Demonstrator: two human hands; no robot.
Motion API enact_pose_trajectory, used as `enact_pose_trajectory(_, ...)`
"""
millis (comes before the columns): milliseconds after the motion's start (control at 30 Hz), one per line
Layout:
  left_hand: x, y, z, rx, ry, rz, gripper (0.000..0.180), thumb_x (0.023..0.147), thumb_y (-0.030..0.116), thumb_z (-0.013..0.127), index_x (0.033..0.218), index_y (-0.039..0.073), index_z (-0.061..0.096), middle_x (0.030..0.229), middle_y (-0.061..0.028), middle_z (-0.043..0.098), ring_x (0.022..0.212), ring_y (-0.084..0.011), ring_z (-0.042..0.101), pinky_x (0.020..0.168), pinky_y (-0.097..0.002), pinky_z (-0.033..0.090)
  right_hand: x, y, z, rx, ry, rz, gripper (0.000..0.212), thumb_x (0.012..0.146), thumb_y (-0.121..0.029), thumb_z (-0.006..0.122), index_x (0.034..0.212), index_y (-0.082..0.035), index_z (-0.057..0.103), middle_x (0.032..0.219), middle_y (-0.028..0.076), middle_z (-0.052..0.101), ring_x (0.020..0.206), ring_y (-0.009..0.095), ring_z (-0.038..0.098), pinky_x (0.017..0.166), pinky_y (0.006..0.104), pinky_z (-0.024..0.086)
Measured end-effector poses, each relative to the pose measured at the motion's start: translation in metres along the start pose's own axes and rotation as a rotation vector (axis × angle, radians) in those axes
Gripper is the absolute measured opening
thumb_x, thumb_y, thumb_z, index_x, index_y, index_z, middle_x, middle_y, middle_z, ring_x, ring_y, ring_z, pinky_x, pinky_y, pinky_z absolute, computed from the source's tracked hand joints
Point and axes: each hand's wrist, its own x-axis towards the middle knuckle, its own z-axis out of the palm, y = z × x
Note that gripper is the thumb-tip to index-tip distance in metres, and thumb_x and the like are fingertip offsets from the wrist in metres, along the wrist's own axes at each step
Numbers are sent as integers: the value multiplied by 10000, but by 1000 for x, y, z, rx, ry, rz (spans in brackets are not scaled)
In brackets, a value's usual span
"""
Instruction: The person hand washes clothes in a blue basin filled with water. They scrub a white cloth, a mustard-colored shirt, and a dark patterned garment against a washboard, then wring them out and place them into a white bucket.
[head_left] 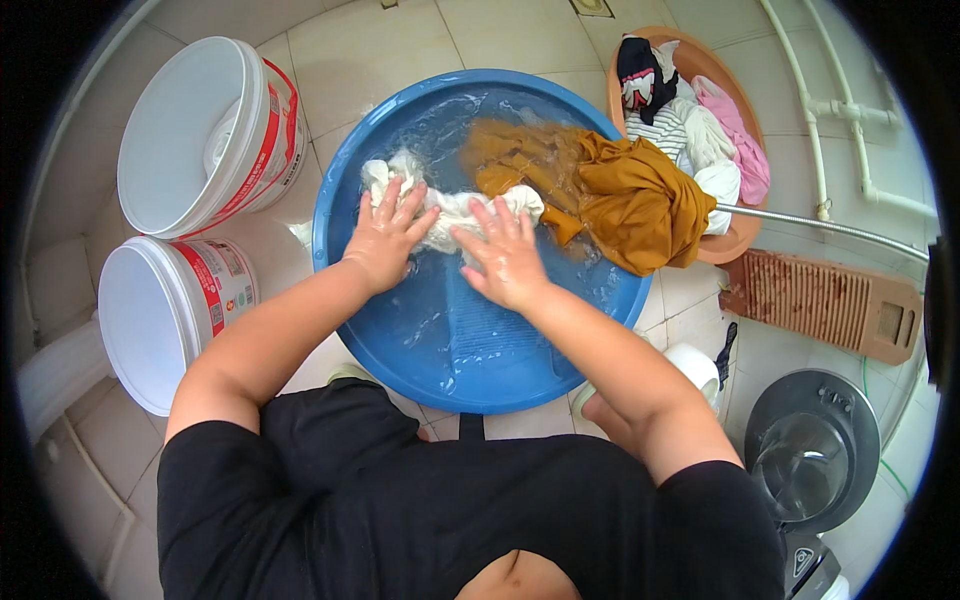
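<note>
A round blue basin holds shallow water on the tiled floor. A wet white cloth lies stretched across the basin. My left hand presses down on its left part with fingers spread. My right hand presses flat on its right part, fingers apart. A mustard-brown garment lies partly in the water and drapes over the basin's right rim, just beyond my right hand.
Two white plastic buckets stand at the left. A tan basin with mixed laundry sits at the upper right. A brown washboard lies at the right, a metal hose above it, a grey lidded appliance below.
</note>
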Motion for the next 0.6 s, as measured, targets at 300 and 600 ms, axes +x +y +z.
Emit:
enact_pose_trajectory(300, 64, -27, 30, -365, -228, 115, 986, 591, 418, 776, 1413, 169, 293, 1452, -161, 246, 1362, -360, 160, 1092, -492, 192, 65, 46, 52, 159, -507, 152, 850, 728, -578, 624, 1374, -97, 352, 1397, 207, 333, 1293, 354, 319, 1063, 401, 288)
enact_pose_trajectory(600, 62, -27, 18, -347, 123, 82, 1009, 536, 534, 774, 1368, 144, 358, 1384, -152, 388, 1254, -330, 397, 1028, -398, 351, 38, -4, -20, 756, -191, 511, 560, 636, -275, 677, 1096, 1, 518, 1020, 188, 594, 947, 272, 584, 828, 343, 462)
